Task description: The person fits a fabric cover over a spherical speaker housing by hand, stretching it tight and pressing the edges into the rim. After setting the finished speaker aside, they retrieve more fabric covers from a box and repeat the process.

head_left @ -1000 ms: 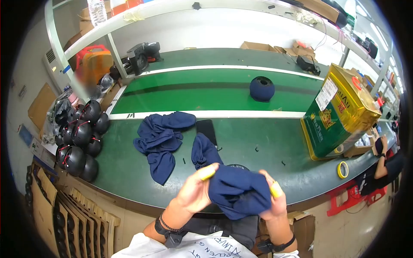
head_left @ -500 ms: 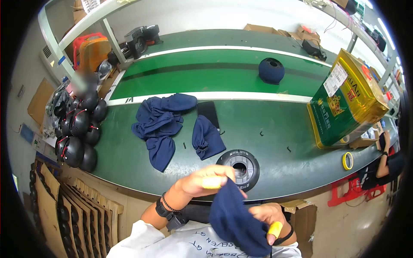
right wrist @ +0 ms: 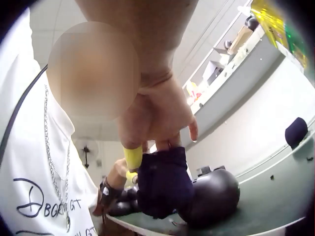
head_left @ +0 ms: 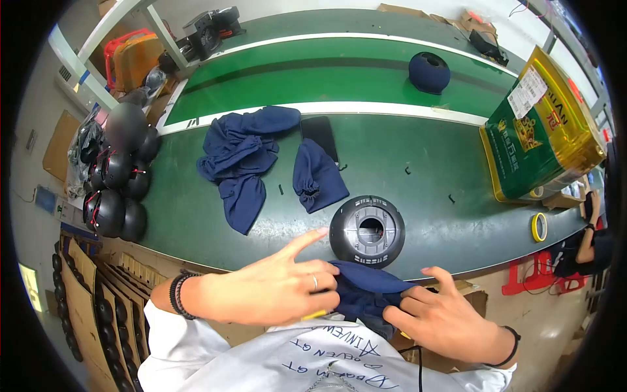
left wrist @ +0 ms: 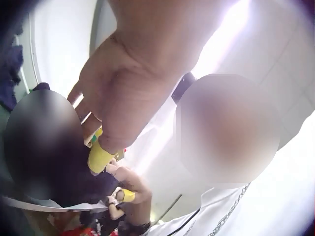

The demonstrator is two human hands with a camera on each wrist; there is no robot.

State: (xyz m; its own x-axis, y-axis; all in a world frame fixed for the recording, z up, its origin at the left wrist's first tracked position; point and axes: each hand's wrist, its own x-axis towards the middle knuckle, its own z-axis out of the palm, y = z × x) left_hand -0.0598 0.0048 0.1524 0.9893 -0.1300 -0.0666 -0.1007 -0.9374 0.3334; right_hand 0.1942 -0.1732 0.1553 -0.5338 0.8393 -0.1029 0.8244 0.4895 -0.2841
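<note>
Low in the head view, a navy cloth cover (head_left: 372, 282) hangs between both hands, in front of the table's near edge. My left hand (head_left: 274, 291) grips its left side, index finger stretched toward a black hollow ball (head_left: 367, 245). My right hand (head_left: 444, 320) holds the right side, index finger raised. Yellow tape wraps both thumbs; in the right wrist view the right thumb (right wrist: 133, 158) presses on the cover (right wrist: 165, 184). The ball sits on the table just beyond the cover, its round opening and ribbed grey plate facing up.
A folded navy cover (head_left: 317, 176) and a crumpled navy cloth pile (head_left: 241, 157) lie on the green table, by a black phone (head_left: 320, 137). Black balls (head_left: 117, 170) are stacked at left. A large tin (head_left: 542, 130) and yellow tape roll (head_left: 539, 227) stand right; a cloth-covered ball (head_left: 429, 73) sits behind.
The cover has been turned and spread between the hands, which now grip its two sides, knuckles up. The black ball, mostly hidden earlier, shows fully. The head view has tilted down.
</note>
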